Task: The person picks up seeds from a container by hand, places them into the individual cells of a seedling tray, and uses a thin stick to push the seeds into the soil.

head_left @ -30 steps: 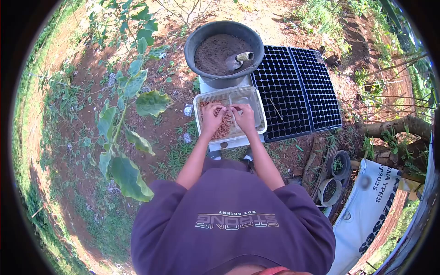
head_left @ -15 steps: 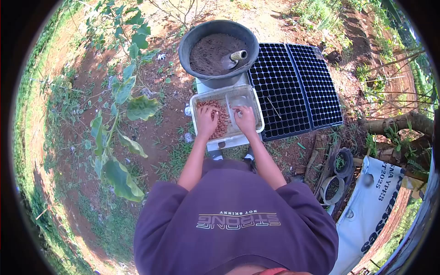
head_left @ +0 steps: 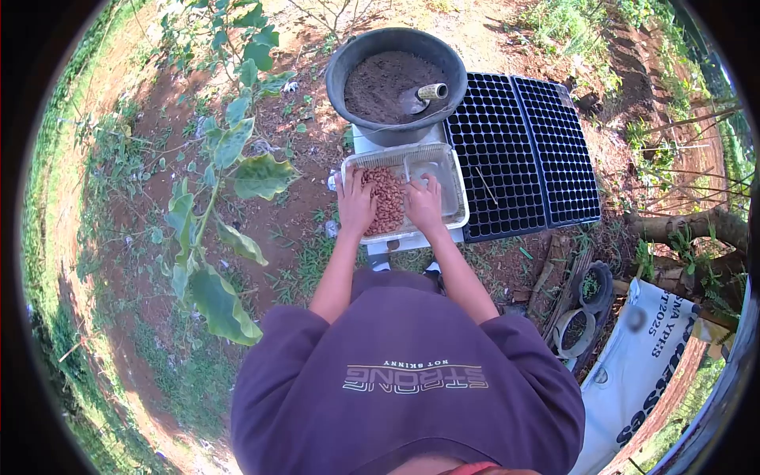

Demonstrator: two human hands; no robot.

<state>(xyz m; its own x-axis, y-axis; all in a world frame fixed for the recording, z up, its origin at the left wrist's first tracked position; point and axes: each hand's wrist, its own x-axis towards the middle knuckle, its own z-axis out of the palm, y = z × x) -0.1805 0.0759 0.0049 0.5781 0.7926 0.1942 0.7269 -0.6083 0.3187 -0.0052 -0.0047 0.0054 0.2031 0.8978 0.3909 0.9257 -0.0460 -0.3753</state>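
A clear rectangular tray [head_left: 461, 198] has a divider across it. Reddish-brown seeds or nuts [head_left: 388, 202] fill its left part, while the right part looks nearly bare. My left hand [head_left: 356, 207] rests at the left side of the pile, fingers spread and reaching over the tray's left edge. Over the divider, at the right side of the pile, is my right hand [head_left: 423, 206] with its fingers curled together; whatever they pinch is too small to make out.
Behind the tray stands a round dark basin [head_left: 339, 95] of soil with a trowel [head_left: 431, 93] in it. Black seedling trays [head_left: 495, 158] with a thin stick on them lie to the right. A leafy plant [head_left: 261, 176] rises at left. Pots [head_left: 574, 332] and a printed white sack [head_left: 633, 356] are at lower right.
The view has shifted slightly. Relative to the tray, both hands have moved left: my left hand to the pile's left side with fingers more spread, my right hand from the right part to the divider.
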